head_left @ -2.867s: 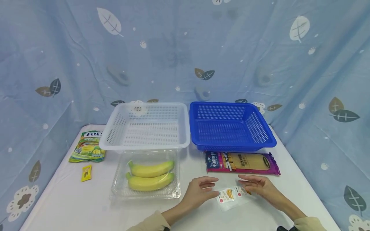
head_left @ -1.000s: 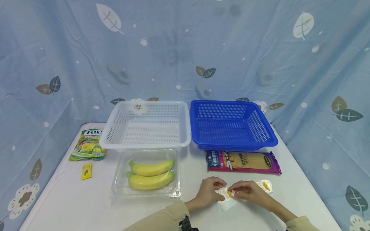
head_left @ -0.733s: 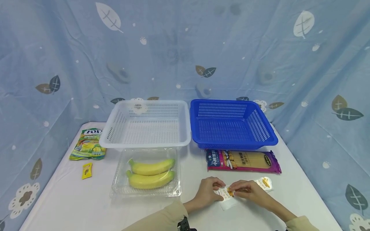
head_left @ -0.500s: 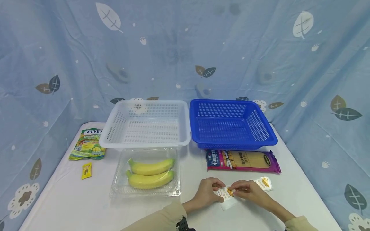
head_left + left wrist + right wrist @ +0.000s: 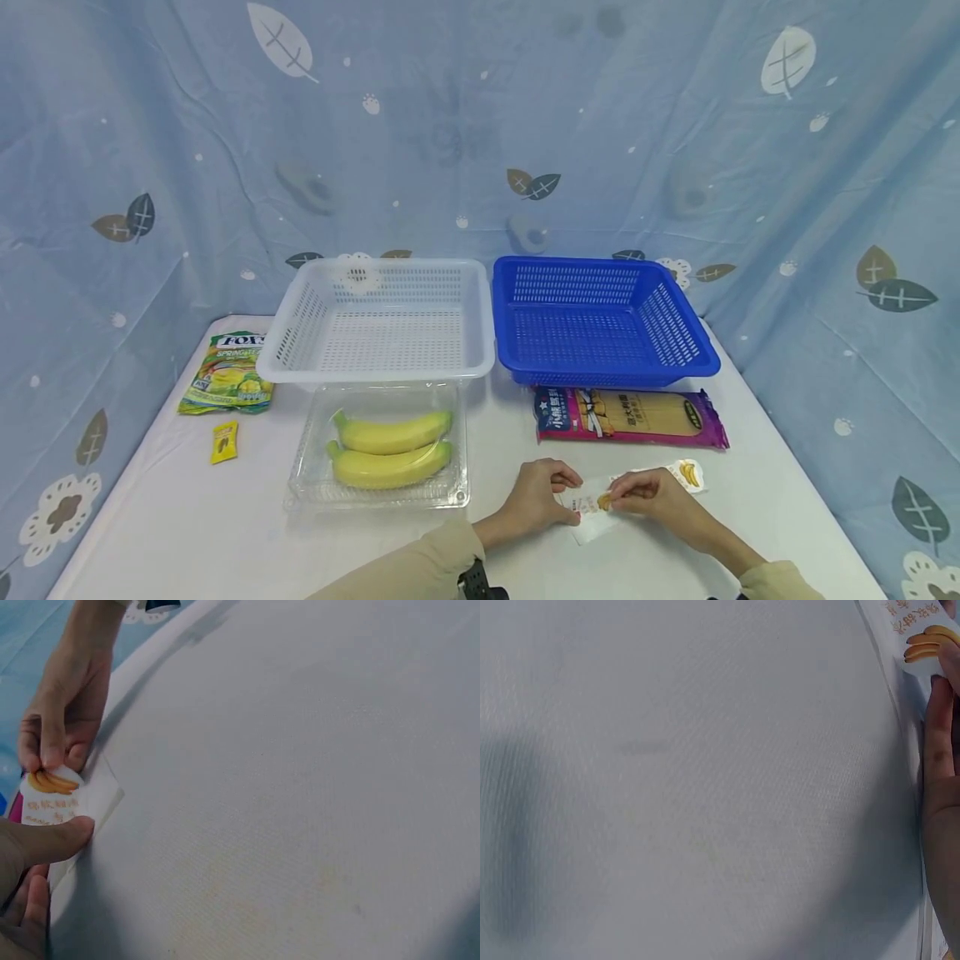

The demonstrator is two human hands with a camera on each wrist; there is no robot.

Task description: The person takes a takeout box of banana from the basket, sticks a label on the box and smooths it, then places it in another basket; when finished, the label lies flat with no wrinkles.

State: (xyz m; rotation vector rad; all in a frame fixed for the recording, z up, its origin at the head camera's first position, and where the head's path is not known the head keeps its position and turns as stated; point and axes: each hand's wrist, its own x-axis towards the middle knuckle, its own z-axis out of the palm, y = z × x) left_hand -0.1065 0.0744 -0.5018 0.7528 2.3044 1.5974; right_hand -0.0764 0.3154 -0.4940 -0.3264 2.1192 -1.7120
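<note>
A banana-printed sticker [image 5: 587,505] lies at an angle to its pale backing strip [image 5: 592,531], between the two hands. My left hand [image 5: 534,497] pinches the sheet's left side, the thumb on top of the print in the left wrist view. Thumb and fingertips of my right hand [image 5: 658,502] pinch the sticker's banana end, which looks lifted off the backing. A second banana sticker [image 5: 687,475] shows beyond the right hand, on the strip's far end. In the right wrist view, only the banana end of the sticker [image 5: 922,641] and part of the right hand [image 5: 941,750] appear.
Behind the hands lies a spaghetti packet [image 5: 630,417], in front of a blue basket [image 5: 607,379]. A white basket [image 5: 375,375] stands left of it. A clear plastic box [image 5: 303,487] holds two bananas [image 5: 393,433]. Far left are a green candy bag [image 5: 228,375] and a yellow wrapped candy [image 5: 224,442].
Both hands have come in from hovering over the strip and taken hold of it. The right hand has since shifted slightly right, with the sticker's banana end tilting up from the backing.
</note>
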